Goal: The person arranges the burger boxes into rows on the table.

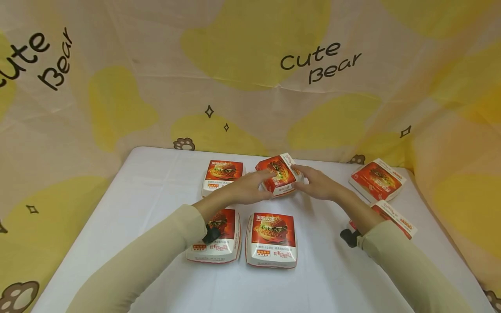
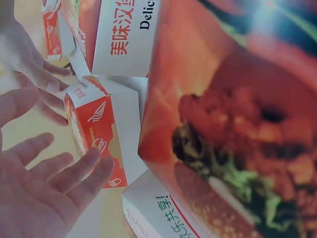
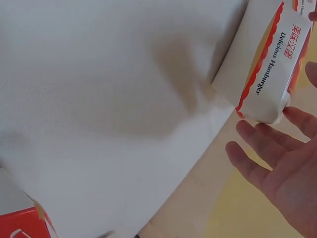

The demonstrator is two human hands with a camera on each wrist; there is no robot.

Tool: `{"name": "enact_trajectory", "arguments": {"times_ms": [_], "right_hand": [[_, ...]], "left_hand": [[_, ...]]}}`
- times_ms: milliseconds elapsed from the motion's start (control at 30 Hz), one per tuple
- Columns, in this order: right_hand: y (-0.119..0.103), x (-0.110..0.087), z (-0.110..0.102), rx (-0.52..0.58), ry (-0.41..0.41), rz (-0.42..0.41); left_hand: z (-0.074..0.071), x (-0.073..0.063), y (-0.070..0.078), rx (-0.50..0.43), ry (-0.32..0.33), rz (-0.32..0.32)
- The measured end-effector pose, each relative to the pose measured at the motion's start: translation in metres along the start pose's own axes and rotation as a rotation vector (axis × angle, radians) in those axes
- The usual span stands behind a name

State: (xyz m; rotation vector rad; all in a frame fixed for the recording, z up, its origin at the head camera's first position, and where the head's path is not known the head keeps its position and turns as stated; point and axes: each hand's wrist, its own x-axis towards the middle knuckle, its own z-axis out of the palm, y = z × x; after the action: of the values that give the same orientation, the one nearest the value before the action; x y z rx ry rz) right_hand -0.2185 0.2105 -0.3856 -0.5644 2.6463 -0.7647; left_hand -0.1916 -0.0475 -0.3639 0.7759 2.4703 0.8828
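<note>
Near the table's back edge sits a red and white hamburger box (image 1: 278, 171), turned askew to the box beside it. My left hand (image 1: 252, 187) reaches to its near left side, the fingers spread and loosely extended, overlapping it in the head view. In the left wrist view this hand (image 2: 44, 183) shows an open palm, its fingertips right at the box (image 2: 96, 129). My right hand (image 1: 318, 182) is at the right side of the same box. Its fingers, mostly straight, meet the box's end (image 3: 270, 64) in the right wrist view.
Left of the handled box stands another hamburger box (image 1: 223, 171). Nearer are two more, a left box (image 1: 223, 248) partly behind my left sleeve and a right box (image 1: 271, 239). Two boxes lie at the right, a farther one (image 1: 377, 178) and one (image 1: 395, 217) partly under my right forearm.
</note>
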Motion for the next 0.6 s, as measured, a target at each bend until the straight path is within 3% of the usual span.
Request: {"name": "enact_trajectory", "arguments": {"times_ms": [333,600], "right_hand": [[-0.006,-0.0015,0.0015,-0.026,0.009,-0.021],[-0.0103,-0.0002,-0.0025,-0.067,0.057,-0.027]], "left_hand": [[0.0016,-0.0038,-0.0008,-0.002,-0.098,0.009],[0.0,-0.0019,-0.0014,0.058,-0.099,0.024]]}}
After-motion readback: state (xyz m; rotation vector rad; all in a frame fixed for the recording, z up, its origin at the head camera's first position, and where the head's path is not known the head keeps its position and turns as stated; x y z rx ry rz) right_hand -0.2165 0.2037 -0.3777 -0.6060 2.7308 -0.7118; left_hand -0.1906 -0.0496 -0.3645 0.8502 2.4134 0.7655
